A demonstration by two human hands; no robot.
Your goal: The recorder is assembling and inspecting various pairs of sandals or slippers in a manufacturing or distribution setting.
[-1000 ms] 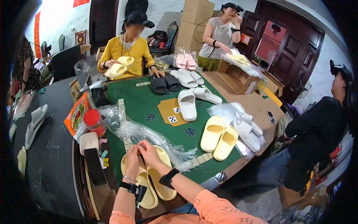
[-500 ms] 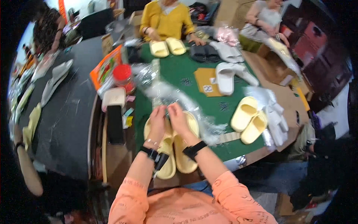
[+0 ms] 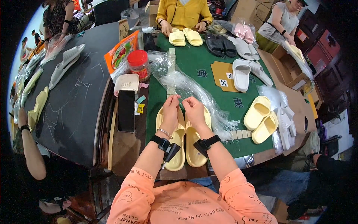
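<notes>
My left hand (image 3: 170, 114) and my right hand (image 3: 194, 114) are both closed in a pinch, fingertips almost meeting. A thin strand seems to run between them, though it is very faint. Right below lies a pair of pale yellow slippers, the left slipper (image 3: 176, 155) and the right slipper (image 3: 196, 155), side by side with open heels toward me. My hands and wrists cover part of their straps. Just beyond my fingers a bundle of clear plastic strands (image 3: 201, 99) stretches across the green tabletop (image 3: 223, 110), its loose ends fanned out at the right.
More yellow slippers (image 3: 257, 112), white slippers (image 3: 241, 74) and black slippers (image 3: 216, 44) lie around the table. At left are a phone (image 3: 126, 112), a plastic box (image 3: 126, 84) and a red-lidded jar (image 3: 138, 63). A person in yellow (image 3: 184, 15) touches slippers opposite.
The view has shifted, so the table sits further right in it, and the picture is sharper. My hands stay pinched together above the slippers. The person opposite keeps both hands by the yellow pair.
</notes>
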